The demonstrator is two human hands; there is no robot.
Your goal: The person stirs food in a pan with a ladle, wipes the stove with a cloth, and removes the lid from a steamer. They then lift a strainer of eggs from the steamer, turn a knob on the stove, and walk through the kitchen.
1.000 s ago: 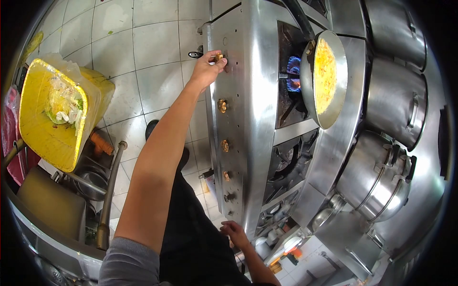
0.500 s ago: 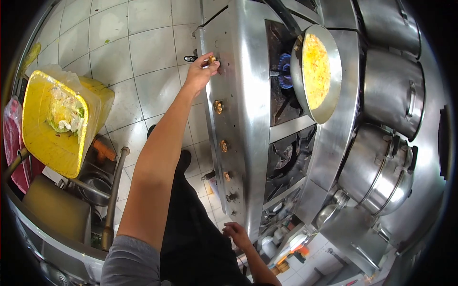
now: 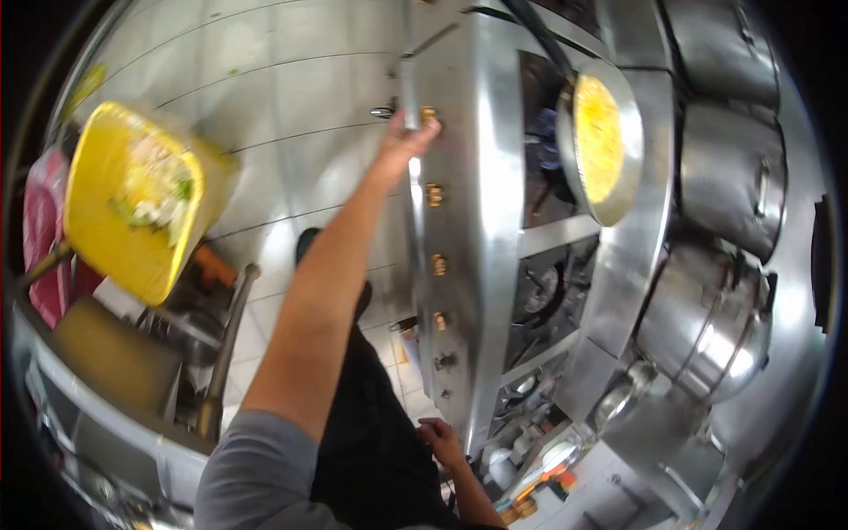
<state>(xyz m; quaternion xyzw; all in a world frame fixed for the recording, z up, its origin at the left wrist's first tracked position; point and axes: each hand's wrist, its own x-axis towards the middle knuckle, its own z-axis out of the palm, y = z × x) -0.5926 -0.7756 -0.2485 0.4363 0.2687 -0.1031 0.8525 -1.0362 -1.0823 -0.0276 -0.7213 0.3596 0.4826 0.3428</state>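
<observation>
The fingers of my left hand point(image 3: 408, 146) are around a brass-coloured knob point(image 3: 428, 115) on the steel stove front point(image 3: 450, 221). Lower in view, beside the dark trousers, my right hand point(image 3: 440, 440) hangs with loosely bent fingers and nothing visible in it. A long-handled pan point(image 3: 629, 137) holding yellow food point(image 3: 598, 137) sits over the upper burner. Part of a faint blue flame point(image 3: 548, 141) shows at the pan's left side. More knobs point(image 3: 434, 195) line the stove front below my left hand.
A yellow bin point(image 3: 84, 212) with food scraps stands at the left, near a metal rail point(image 3: 228, 353). Large steel pots point(image 3: 729, 168) stand behind the stove. Another burner point(image 3: 541, 291) lies below the pan. Pale floor tiles point(image 3: 309, 88) show between bin and stove.
The view has shifted, so the stove and bin appear farther right. My left hand remains at the same knob. Less of the blue flame is visible, and the picture is blurrier.
</observation>
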